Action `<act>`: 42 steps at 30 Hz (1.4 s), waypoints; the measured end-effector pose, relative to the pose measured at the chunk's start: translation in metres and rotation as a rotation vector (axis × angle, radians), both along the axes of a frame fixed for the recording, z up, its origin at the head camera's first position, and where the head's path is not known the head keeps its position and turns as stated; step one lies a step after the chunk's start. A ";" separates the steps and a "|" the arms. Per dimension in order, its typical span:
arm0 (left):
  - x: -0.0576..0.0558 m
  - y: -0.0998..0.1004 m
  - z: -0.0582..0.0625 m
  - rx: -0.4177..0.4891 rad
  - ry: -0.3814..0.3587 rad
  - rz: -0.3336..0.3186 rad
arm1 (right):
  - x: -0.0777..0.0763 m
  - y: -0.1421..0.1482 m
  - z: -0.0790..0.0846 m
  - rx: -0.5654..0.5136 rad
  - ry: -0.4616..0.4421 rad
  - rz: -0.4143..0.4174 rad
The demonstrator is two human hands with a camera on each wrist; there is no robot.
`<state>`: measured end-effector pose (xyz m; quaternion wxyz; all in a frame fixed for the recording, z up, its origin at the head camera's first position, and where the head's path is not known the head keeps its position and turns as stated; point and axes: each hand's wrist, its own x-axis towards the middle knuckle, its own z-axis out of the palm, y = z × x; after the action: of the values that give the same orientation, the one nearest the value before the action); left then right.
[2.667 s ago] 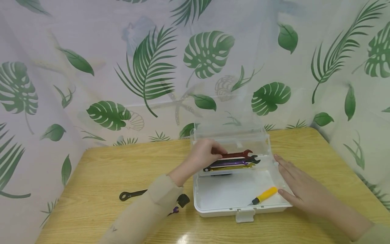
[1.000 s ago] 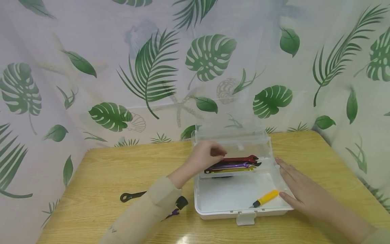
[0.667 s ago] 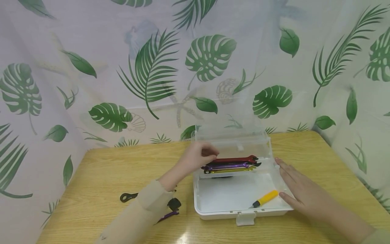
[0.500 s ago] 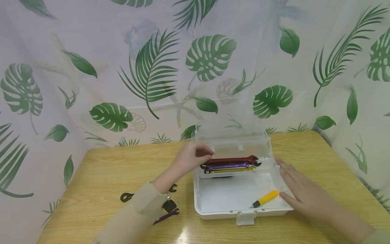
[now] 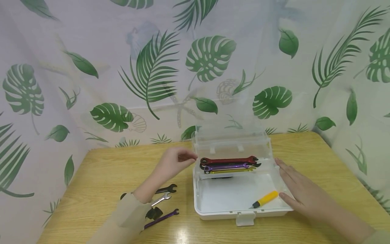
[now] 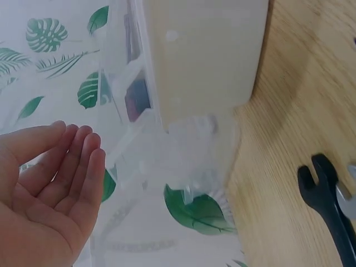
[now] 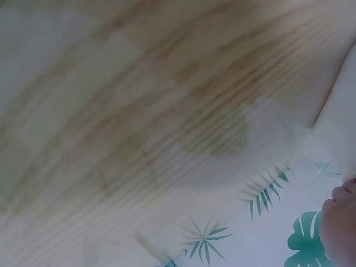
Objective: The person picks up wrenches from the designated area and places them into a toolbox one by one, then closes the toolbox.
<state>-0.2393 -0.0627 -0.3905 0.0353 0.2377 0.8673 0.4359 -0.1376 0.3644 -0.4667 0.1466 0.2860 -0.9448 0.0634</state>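
Observation:
A white toolbox [image 5: 213, 214] stands on the table with its clear lid [image 5: 231, 135] raised. In its upper tray lie a red wrench [image 5: 228, 160], a purple wrench [image 5: 226, 166], a yellow wrench [image 5: 231, 171] and a black one partly hidden among them. My left hand [image 5: 173, 166] is in the air just left of the tray, fingers loosely bent and thumb apart; nothing is between them in the left wrist view. My right hand [image 5: 304, 189] rests with extended fingers along the box's right side. A yellow-handled tool [image 5: 265, 199] with a pointed tip lies in the box bottom.
Left of the box on the wooden table [image 5: 100, 176] lie a black wrench [image 5: 167, 188], a silver wrench [image 5: 161, 199], a purple wrench [image 5: 161, 219] and a small black object [image 5: 154, 213]. My left sleeve partly covers them. A leaf-print curtain [image 5: 213, 101] hangs behind.
My left hand has lowered the red wrench into the tray, let go of it and moved left out of the box. My right hand has stayed at the box's side.

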 end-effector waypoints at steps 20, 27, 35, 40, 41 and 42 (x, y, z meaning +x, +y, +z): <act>0.020 -0.078 -0.011 0.006 0.010 0.142 | 0.001 0.002 -0.007 0.009 0.020 -0.007; 0.029 -0.098 -0.018 -0.003 -0.003 0.203 | 0.002 0.002 -0.006 -0.002 0.033 0.011; 0.036 -0.118 -0.032 -0.037 -0.060 0.272 | 0.002 -0.001 -0.006 -0.002 0.009 -0.011; 0.036 -0.125 -0.044 -0.062 -0.089 0.283 | 0.002 -0.001 -0.005 0.011 0.001 -0.028; 0.035 -0.126 -0.047 -0.066 -0.097 0.282 | 0.002 -0.001 -0.005 0.010 0.000 -0.028; 0.035 -0.127 -0.050 -0.069 -0.107 0.281 | 0.002 -0.001 -0.005 0.010 -0.001 -0.028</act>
<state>-0.2042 -0.1896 -0.4400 0.0284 0.0890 0.9034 0.4184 -0.1361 0.3635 -0.4718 0.1456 0.2736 -0.9491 0.0568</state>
